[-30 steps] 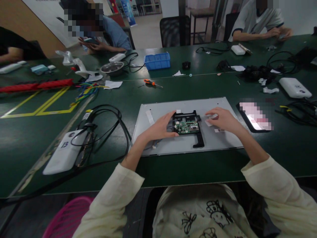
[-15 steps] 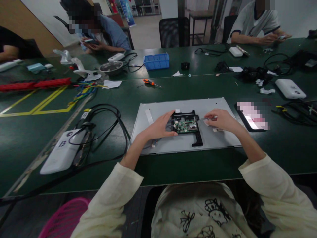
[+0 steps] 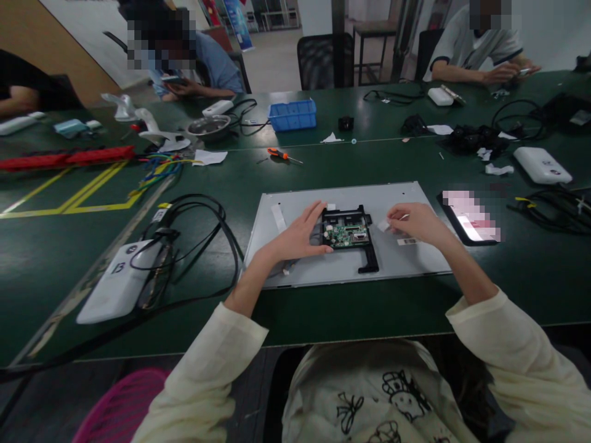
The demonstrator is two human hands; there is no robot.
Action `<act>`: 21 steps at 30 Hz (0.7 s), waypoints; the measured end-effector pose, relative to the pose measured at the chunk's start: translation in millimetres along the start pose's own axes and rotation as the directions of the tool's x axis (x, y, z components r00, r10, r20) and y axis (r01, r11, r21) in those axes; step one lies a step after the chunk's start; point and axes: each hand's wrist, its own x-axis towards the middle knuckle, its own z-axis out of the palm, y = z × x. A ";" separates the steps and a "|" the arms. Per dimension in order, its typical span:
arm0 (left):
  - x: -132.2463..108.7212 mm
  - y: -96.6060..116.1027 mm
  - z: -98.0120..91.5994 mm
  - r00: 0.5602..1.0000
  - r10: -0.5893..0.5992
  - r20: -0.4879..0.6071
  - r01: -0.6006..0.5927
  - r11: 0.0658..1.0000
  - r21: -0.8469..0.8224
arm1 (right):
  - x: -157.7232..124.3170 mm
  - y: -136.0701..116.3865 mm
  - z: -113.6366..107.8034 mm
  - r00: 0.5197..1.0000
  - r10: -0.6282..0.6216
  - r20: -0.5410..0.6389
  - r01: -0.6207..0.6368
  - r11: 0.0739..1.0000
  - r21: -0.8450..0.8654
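A grey metal panel (image 3: 314,267) lies flat on the green table. On it rests a black plastic bracket (image 3: 369,259) with a green circuit board (image 3: 344,234) inside. My left hand (image 3: 302,232) spans the bracket's left end, its thumb at the near edge and its fingers at the far edge, gripping it. To the right of the bracket, my right hand (image 3: 413,220) is closed in a pinch on a small white piece (image 3: 383,226), maybe tape or paper, just above the panel. A white strip (image 3: 278,218) is stuck on the panel's left part.
Right of the panel lies a phone (image 3: 471,215). A white power bank (image 3: 115,283) with black cables sits at left. Beyond are an orange screwdriver (image 3: 279,154), a blue basket (image 3: 292,115) and a metal bowl (image 3: 209,127). Other people sit across the table.
My right hand has shifted slightly right, and the white piece in its fingers shows more clearly. My left hand stays at the bracket almost unmoved.
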 end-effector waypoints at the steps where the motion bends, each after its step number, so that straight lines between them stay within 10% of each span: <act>1: -0.5 0.1 0.3 1.000 -0.003 -0.005 0.003 1.000 0.002 | -1.1 -3.1 0.3 0.999 0.041 0.011 -0.042 0.997 0.071; 8: 0.7 11.6 2.1 1.000 0.002 -0.028 0.001 0.994 0.110 | -5.8 -19.3 3.9 0.981 0.083 0.177 -0.137 0.936 0.324; 21: 16.8 56.2 24.4 0.974 0.216 -0.068 -0.190 0.943 0.272 | -2.8 -15.7 12.8 0.961 0.134 0.243 -0.197 0.946 0.257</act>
